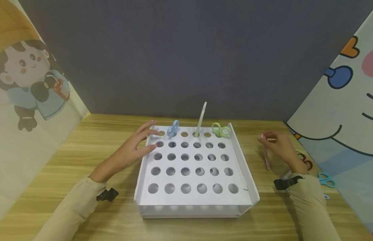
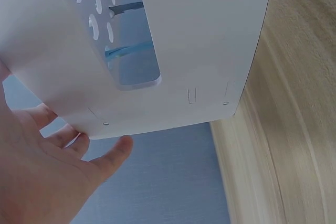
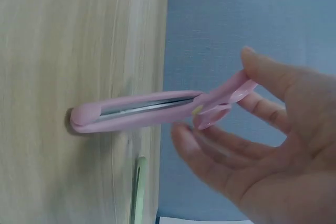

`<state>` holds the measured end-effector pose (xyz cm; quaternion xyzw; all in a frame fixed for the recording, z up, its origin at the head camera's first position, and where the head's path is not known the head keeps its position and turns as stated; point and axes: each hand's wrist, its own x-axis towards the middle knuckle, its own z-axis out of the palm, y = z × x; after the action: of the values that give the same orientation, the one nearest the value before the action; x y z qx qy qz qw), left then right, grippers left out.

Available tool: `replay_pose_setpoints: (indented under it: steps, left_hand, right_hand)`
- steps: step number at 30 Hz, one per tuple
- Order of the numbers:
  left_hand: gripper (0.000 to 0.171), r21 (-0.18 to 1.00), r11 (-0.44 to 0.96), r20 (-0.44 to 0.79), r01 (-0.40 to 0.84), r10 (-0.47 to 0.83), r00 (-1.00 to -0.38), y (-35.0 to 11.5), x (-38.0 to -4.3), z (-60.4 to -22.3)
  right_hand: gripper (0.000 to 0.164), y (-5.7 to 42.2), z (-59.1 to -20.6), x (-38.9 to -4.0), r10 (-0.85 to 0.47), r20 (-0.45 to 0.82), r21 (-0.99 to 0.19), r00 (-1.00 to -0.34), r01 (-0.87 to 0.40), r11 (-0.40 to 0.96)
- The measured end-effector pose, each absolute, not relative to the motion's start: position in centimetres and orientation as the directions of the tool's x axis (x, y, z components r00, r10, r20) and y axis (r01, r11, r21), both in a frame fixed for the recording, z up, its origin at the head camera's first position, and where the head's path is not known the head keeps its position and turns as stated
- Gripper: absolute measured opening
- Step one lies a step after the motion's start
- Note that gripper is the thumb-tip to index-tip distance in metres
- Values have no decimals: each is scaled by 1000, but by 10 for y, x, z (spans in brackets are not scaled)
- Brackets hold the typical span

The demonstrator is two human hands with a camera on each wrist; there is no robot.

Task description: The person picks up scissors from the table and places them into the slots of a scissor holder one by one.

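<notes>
My right hand (image 1: 280,147) pinches a pair of pink scissors (image 3: 142,111) by the handles, to the right of the rack. Their blades lie within a pink sheath whose rounded tip points down at the table. My left hand (image 1: 129,150) reaches over the left side of the white rack (image 1: 191,197), fingers spread and loosely bent around its back left corner. In the left wrist view its thumb and fingertips are right at the panel's edge. The rack's back row carries blue scissors (image 1: 172,129), a slim whitish upright thing (image 1: 201,118) and green scissors (image 1: 220,130).
Beside the right forearm lie scissors with dark red handles (image 1: 308,164) and teal scissors (image 1: 326,180). A grey partition (image 1: 186,60) stands behind the wooden table (image 1: 84,144), with printed walls on both sides. The rack's nearer rows are bare round holes.
</notes>
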<state>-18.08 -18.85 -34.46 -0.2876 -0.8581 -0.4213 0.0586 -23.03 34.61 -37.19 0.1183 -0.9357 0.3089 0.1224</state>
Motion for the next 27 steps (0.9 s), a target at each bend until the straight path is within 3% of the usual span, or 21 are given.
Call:
replay_pose_setpoints:
  steps: [4, 12, 20, 27]
  left_hand:
    - [36, 687, 481, 347, 546, 443, -827, -189, -181, -345]
    - [35, 685, 479, 352, 549, 443, -825, -190, -181, -345]
    - [35, 683, 482, 351, 549, 443, -825, -190, -181, -345]
    - [35, 683, 482, 353, 550, 441, -825, -189, -181, -344]
  right_hand:
    - [45, 345, -370, -232, -123, 279, -606, -952, -274, 747]
    - [36, 336, -363, -232, -125, 362, -618, -924, -338, 709]
    - [49, 328, -347, -224, -84, 257, -657, -963, -238, 715]
    - [44, 316, -333, -217, -98, 267, -671, -959, -258, 695]
